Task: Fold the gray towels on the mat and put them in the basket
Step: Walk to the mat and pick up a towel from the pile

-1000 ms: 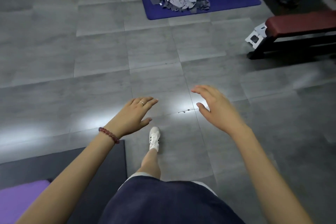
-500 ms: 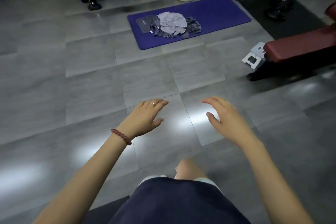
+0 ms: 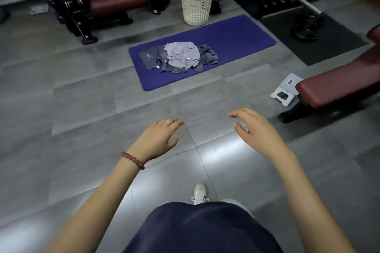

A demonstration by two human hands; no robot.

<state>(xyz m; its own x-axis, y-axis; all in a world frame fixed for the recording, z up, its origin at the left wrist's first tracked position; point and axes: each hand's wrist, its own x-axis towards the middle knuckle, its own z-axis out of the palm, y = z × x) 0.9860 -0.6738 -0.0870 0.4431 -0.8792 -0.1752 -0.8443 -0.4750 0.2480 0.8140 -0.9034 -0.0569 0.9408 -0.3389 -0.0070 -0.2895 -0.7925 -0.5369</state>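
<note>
A crumpled heap of gray towels (image 3: 181,55), light ones on top of darker ones, lies on the left half of a purple mat (image 3: 236,41) on the floor ahead. Behind the mat stands a white perforated basket (image 3: 196,4), upright. My left hand (image 3: 158,139), with a ring and a bead bracelet, hovers palm down over the gray floor, fingers relaxed and holding nothing. My right hand (image 3: 255,131) hovers beside it, fingers loosely bent, also holding nothing. Both hands are well short of the mat.
A dark red weight bench (image 3: 337,86) juts in from the right, with a small gray folding stand (image 3: 285,92) by its foot. Gym machines (image 3: 98,2) and a barbell (image 3: 302,2) on a black mat line the back. My white shoe (image 3: 199,193) steps on gray floor tiles.
The view has advanced toward the mat: towels, mat and basket appear nearer and lower in view. Both hands keep the same hovering pose. A foot has stepped forward.
</note>
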